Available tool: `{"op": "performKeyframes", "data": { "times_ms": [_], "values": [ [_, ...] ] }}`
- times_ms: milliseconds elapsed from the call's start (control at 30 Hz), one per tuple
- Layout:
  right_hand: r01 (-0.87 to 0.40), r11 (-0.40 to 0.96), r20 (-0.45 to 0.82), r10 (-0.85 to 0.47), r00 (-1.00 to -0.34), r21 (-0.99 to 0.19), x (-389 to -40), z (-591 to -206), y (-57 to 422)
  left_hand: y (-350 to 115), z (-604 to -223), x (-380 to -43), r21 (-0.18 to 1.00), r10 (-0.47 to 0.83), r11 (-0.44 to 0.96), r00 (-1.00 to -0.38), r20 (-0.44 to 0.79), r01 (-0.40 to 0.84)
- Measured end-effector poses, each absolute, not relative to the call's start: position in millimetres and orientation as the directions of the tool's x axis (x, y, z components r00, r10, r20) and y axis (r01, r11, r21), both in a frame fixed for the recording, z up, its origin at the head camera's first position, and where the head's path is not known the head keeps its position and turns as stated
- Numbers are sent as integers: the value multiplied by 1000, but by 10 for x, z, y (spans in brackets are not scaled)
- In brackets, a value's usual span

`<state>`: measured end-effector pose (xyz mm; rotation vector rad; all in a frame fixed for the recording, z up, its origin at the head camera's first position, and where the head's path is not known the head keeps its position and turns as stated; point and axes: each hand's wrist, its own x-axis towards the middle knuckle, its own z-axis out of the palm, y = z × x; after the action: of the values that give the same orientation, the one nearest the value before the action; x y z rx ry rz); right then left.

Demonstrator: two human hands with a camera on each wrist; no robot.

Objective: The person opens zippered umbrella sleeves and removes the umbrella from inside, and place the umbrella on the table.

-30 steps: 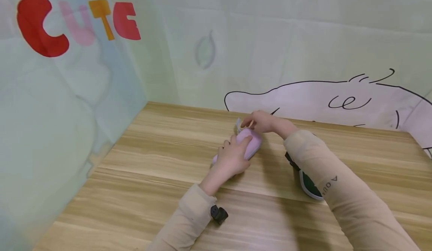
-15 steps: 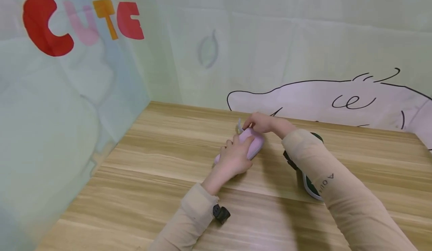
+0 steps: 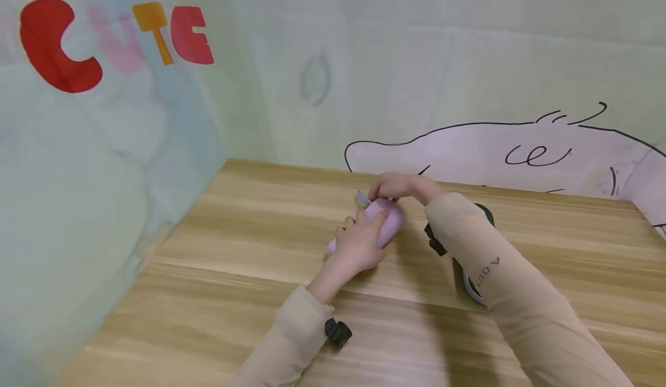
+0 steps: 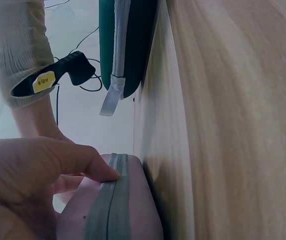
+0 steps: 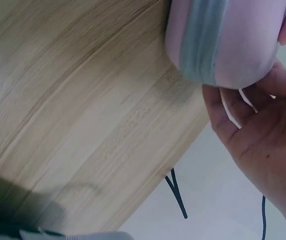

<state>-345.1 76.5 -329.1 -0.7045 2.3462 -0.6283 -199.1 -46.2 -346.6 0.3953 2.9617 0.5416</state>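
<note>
Right side of the desk (image 3: pixel 182 323): green zipped case (image 4: pixel 138 45), partly hidden by the right sleeve (image 3: pixel 499 271). Left of it, pink case (image 3: pixel 390 225) on the desk — left hand (image 3: pixel 359 247) grips it, fingers spread over the top, thumb at the zip band (image 4: pixel 118 205). At its far end, right hand (image 3: pixel 396 185), fingers bent near a grey strap (image 3: pixel 362 199); cannot tell whether it pinches anything. Beyond — pale printed backdrop (image 3: pixel 395 74).

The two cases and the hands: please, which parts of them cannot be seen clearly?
Left wrist view: green case, cut off by the top edge.
Head view: middle of green case, behind right sleeve.
Head view: part of pink case, behind left hand.
Right wrist view: fingertips of right hand, behind pink case.
All views: insides of both cases, hidden by their shells.
</note>
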Motion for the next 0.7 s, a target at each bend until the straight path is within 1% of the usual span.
{"op": "performKeyframes", "data": {
  "times_ms": [100,200,333,500,700],
  "values": [
    [-293,746,-466,-621,-630,-598,-3445,-3298,640,-523,-3480,-1972,363,250,907,-966,-62,212],
    [-310,737,-471,-639,-608,-600,-3444,-3314,547,-563,-3476,-1958,376,246,903,-968,-54,209],
    [-327,742,-453,-633,-628,-585,-3443,-3330,520,-555,-3462,-1964,394,270,889,-962,-44,231],
    [-310,744,-444,-622,-645,-592,-3447,-3331,560,-502,-3472,-1996,388,285,888,-958,-40,248],
    [-314,775,-461,-593,-660,-548,-3473,-3332,601,-450,-3472,-2008,377,296,889,-954,-40,260]
  ]
}}
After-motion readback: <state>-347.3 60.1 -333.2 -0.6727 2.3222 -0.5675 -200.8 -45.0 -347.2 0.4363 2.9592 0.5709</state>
